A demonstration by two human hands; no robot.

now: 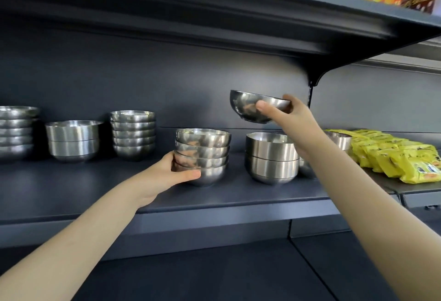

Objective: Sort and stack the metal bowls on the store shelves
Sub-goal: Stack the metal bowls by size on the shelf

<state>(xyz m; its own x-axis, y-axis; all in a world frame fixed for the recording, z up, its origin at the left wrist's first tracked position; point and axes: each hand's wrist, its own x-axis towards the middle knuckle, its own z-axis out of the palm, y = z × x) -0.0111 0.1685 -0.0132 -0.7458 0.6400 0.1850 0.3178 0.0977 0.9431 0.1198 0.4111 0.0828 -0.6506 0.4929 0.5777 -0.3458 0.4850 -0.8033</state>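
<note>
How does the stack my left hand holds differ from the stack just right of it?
The held stack has four shallow, rounded bowls; the right stack has two taller, straighter-walled ones. The left hand grips the first; no hand holds the second. Both are upright, shiny metal.

Both bare forearms reach up and forward. The left hand point(177, 171) curls thumb and fingers round a bowl stack point(202, 152); the right hand point(290, 115), higher, pinches a single bowl point(248, 106), thumb on its near side.
</note>
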